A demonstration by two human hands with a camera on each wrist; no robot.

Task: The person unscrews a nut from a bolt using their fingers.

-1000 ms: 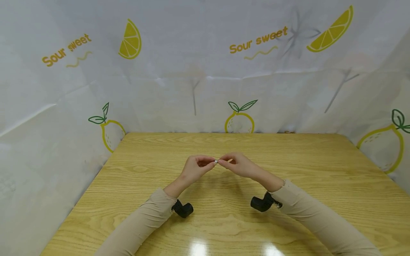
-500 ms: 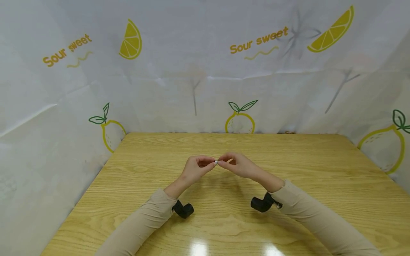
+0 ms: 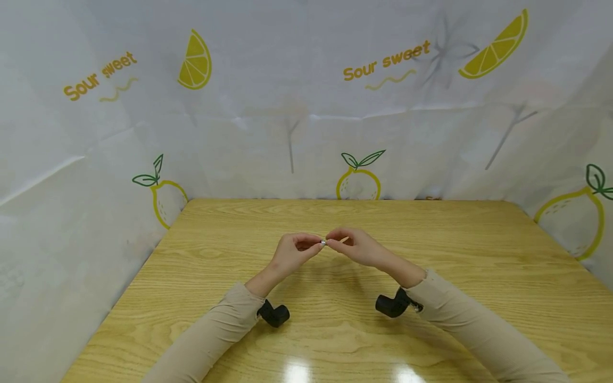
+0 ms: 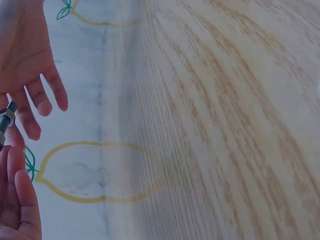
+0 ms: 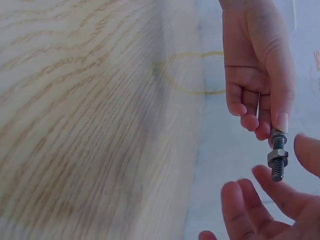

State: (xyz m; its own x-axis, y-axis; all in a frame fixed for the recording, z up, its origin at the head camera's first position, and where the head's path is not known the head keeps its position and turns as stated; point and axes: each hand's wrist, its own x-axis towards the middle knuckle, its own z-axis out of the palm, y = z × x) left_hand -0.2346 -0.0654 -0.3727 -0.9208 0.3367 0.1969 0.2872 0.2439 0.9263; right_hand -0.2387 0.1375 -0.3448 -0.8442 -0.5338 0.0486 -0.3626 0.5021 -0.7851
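Note:
A small metal bolt [image 5: 278, 174] carries a hex nut [image 5: 277, 156] partway along its thread. My left hand [image 3: 293, 253] pinches the bolt by its head end, with the threaded tip pointing towards my right hand [image 3: 361, 248]. In the right wrist view, the right thumb [image 5: 309, 154] and forefinger stand on either side of the nut, apart from it, the other fingers loosely extended. The left wrist view catches the bolt's thread [image 4: 5, 122] at its left edge. Both hands are raised above the wooden table [image 3: 330, 330]; the left fingers cover the bolt's head.
Black wrist-mounted devices hang below the sleeves, one at the left [image 3: 275, 314] and one at the right [image 3: 391, 305]. A pale cloth with lemon prints [image 3: 249, 138] hangs behind the table and along its sides.
Both hands stay almost in place. Around the nut and bolt's end, the right fingertips shift slightly, while the left hand keeps its pinch.

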